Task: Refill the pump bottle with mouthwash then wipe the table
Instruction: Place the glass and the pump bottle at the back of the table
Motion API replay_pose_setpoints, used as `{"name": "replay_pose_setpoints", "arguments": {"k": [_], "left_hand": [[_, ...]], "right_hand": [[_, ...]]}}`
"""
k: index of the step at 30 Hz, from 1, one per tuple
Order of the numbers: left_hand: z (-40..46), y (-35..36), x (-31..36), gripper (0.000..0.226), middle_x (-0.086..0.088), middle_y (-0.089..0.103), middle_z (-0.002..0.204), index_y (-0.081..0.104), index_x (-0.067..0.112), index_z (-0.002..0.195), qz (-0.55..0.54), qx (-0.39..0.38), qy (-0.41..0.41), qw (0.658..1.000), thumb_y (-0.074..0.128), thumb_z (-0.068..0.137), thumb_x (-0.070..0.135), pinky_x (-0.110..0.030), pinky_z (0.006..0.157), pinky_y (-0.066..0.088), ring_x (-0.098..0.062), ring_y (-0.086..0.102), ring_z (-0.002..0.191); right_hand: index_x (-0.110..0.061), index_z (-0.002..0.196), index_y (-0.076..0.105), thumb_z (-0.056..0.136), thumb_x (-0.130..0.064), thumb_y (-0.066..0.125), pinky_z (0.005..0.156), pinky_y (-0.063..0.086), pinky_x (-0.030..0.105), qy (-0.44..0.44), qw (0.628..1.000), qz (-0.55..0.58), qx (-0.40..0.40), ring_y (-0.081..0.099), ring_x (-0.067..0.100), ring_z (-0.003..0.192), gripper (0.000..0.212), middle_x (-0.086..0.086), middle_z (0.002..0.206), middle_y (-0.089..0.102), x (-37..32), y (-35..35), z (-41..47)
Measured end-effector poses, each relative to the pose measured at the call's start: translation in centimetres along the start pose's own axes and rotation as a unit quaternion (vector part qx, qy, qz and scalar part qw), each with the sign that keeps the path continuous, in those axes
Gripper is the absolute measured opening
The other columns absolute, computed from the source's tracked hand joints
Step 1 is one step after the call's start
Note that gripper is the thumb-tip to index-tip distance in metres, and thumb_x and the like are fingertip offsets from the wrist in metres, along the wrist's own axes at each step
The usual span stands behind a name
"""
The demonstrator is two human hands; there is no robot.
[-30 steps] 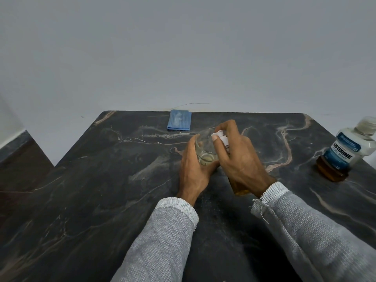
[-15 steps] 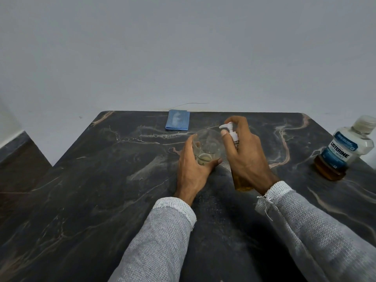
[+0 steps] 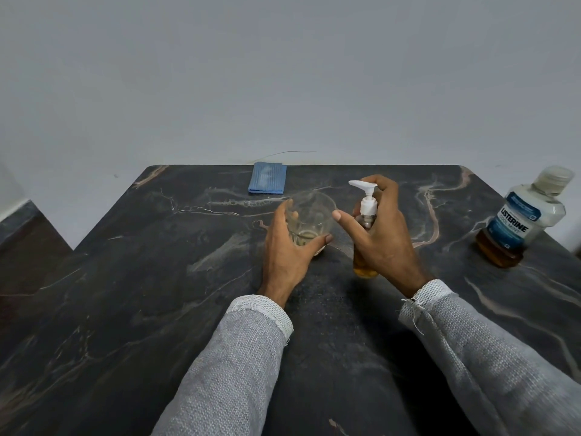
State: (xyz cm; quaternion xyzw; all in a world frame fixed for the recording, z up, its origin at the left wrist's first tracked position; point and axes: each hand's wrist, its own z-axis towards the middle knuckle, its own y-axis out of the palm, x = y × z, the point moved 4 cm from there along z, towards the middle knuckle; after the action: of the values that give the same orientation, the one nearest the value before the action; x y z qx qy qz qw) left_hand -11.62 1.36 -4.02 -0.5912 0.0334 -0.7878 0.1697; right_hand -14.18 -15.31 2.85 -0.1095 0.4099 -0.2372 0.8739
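Near the middle of the worktop (image 3: 132, 278): a clear glass (image 3: 309, 220) stands upright, a little pale liquid in its bottom.
Left hand (image 3: 290, 247): its grip wraps the glass from the near-left side, thumb on the right wall, fingers curled round the left.
Pump bottle (image 3: 364, 234): just right of the glass, upright, white pump nozzle pointing left, amber liquid low inside.
Right hand (image 3: 382, 234): its grip curls round the pump bottle's body, thumb stretched toward the glass and not touching it.
Mouthwash bottle (image 3: 523, 220): well right of the glass, capped, close to the worktop's right edge.
Blue cloth (image 3: 267, 182): folded, behind the glass at the far edge by the wall.
Open room: bare dark marble left of the glass and nearer than it.
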Motion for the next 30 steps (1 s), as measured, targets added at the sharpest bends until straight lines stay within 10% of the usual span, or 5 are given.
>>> {"name": "replay_pose_setpoints", "arguments": {"k": [15,21,30], "left_hand": [[0.2,0.0,-0.4,0.101,0.002,0.054,0.138,0.033,0.033,0.143,0.019,-0.004,-0.011,1.0,0.082,0.057,0.057,-0.04,0.101,0.048,-0.014,0.052,0.124],[0.0,-0.1,-0.2,0.103,0.002,0.055,0.136,0.035,0.031,0.142,0.023,-0.003,-0.007,1.0,0.079,0.055,0.063,-0.036,0.101,0.047,-0.013,0.052,0.123],[0.0,-0.2,0.0,0.103,0.002,0.055,0.137,0.035,0.031,0.142,0.031,-0.004,-0.011,0.999,0.078,0.055,0.064,-0.037,0.102,0.047,-0.015,0.053,0.123]], "right_hand": [[-0.019,0.126,0.036,0.087,-0.035,0.069,0.068,0.053,0.032,0.027,0.999,0.007,-0.018,0.058,0.011,0.074,0.054,-0.005,0.087,0.054,1.7,-0.3,-1.2],[-0.017,0.125,0.043,0.073,-0.056,0.075,0.081,0.049,0.033,0.054,0.982,-0.179,0.006,0.052,0.013,0.098,0.073,-0.003,0.111,0.049,1.2,-2.1,-2.6],[-0.029,0.129,0.037,0.08,-0.031,0.076,0.075,0.042,0.012,0.094,0.985,-0.091,-0.111,0.055,-0.005,0.096,0.063,-0.019,0.109,0.055,1.8,-2.9,-2.8]]}}
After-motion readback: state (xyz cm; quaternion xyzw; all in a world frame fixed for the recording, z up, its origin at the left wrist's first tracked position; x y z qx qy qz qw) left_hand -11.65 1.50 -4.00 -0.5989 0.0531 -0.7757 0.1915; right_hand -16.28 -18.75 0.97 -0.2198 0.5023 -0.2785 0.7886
